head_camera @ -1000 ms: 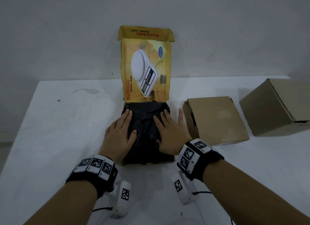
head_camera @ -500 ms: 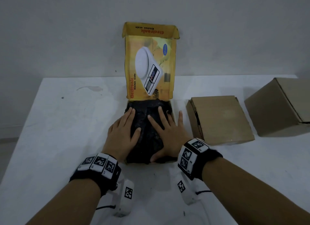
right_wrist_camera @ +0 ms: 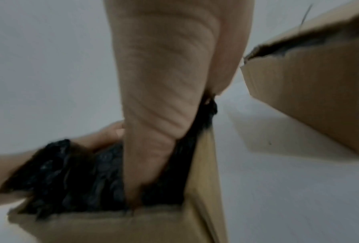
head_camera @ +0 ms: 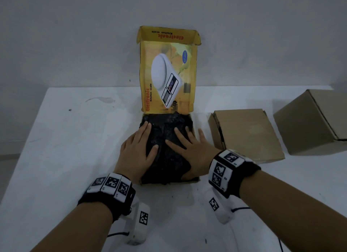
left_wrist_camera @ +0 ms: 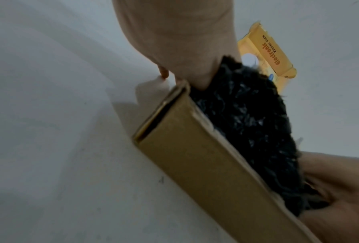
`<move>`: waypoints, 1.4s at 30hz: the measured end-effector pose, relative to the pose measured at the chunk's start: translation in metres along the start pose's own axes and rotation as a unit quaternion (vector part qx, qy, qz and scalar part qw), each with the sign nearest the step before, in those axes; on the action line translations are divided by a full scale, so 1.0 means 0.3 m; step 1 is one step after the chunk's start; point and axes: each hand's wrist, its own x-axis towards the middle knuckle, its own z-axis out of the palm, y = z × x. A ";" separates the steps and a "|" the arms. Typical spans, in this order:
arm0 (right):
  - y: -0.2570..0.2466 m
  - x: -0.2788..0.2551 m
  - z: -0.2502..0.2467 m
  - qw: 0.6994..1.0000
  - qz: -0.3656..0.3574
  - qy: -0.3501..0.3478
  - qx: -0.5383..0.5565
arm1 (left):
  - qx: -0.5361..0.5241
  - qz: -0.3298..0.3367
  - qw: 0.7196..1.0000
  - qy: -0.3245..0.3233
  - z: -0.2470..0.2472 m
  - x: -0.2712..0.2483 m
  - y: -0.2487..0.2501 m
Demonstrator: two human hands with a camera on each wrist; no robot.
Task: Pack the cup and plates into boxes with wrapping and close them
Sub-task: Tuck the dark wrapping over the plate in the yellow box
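The black bubble wrap bulges out of the open yellow box that sits in the middle of the white table, filling it to the brim; whatever is bundled inside the wrap cannot be seen. The box's lid stands straight up at the far side, printed with a picture of a kitchen scale and the words "Electronic Kitchen scale". Both hands lie flat on top of the wrap, pressing down. The left hand covers the left side, its fingers straight and close together, the thumb angled in toward the middle, gripping nothing. The right hand covers the right side with its fingers spread wide, the little finger reaching out past the right wall of the box, and it too grips nothing. In the left wrist view the heel of the hand sits right at the box's near corner. Just beside the yellow box to the right lies a flat brown carton, closed, and further right, near the table's edge, a taller brown carton.
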 end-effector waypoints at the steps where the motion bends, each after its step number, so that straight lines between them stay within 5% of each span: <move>1: 0.017 -0.003 -0.015 1.000 -0.006 -0.024 0.015 | 0.000 0.001 1.000 0.000 -0.001 0.000 0.001; 4: 0.018 0.004 -0.041 0.998 0.007 -0.058 0.012 | 0.003 0.001 1.000 0.002 0.002 0.001 0.000; 9: -0.011 0.002 -0.018 0.997 0.030 0.013 -0.069 | 0.008 0.003 1.000 0.000 0.004 0.003 -0.003; 14: 0.041 -0.033 -0.048 0.997 0.014 -0.074 0.027 | 0.008 0.002 1.000 0.001 0.005 0.003 -0.001; 22: -0.006 -0.067 -0.039 0.989 0.044 0.134 -0.042 | 0.004 -0.002 1.000 0.000 0.005 -0.002 0.001; 33: -0.049 -0.091 -0.044 0.965 0.028 0.083 0.246 | -0.006 0.000 1.000 0.006 0.009 -0.003 -0.003; 38: -0.116 -0.059 -0.042 0.916 0.124 0.236 0.300 | -0.061 0.003 0.998 0.019 0.011 0.001 -0.010; 42: -0.192 -0.009 0.004 0.932 0.137 0.159 0.296 | -0.086 0.006 0.996 0.023 0.016 0.006 -0.020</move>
